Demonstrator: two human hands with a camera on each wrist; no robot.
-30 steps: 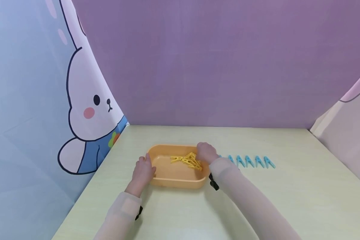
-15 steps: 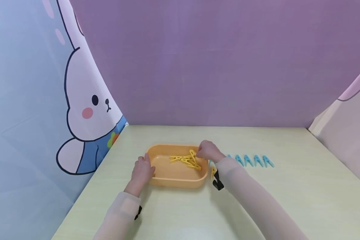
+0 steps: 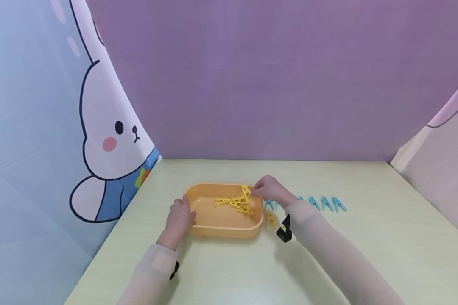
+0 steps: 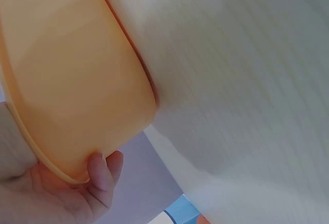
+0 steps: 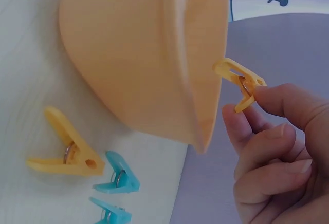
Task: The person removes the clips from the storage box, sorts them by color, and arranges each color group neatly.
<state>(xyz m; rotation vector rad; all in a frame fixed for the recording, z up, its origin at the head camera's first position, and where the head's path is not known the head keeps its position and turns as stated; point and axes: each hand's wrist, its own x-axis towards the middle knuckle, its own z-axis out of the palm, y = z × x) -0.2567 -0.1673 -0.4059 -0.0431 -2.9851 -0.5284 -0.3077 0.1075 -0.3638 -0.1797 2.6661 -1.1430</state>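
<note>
An orange tray (image 3: 198,207) sits on the pale table, and several yellow clothespins (image 3: 234,204) lie piled in its right half. My left hand (image 3: 181,215) grips the tray's left rim; the left wrist view shows the thumb (image 4: 101,171) under the rim of the tray (image 4: 77,80). My right hand (image 3: 256,192) is at the tray's far right corner and pinches one yellow clothespin (image 3: 246,191). In the right wrist view that clothespin (image 5: 240,82) is held by the right hand (image 5: 249,103) just above the rim of the tray (image 5: 149,54).
One yellow clothespin (image 3: 271,219) lies on the table just right of the tray, also seen as the yellow clothespin (image 5: 67,149) in the right wrist view. A row of blue clothespins (image 3: 324,203) runs to the right of it. Purple and rabbit-print walls enclose the table.
My right hand has lifted one yellow clothespin out of the pile and drawn back to the right. The yellow clothespin on the table has come into view. The left hand has stayed put.
</note>
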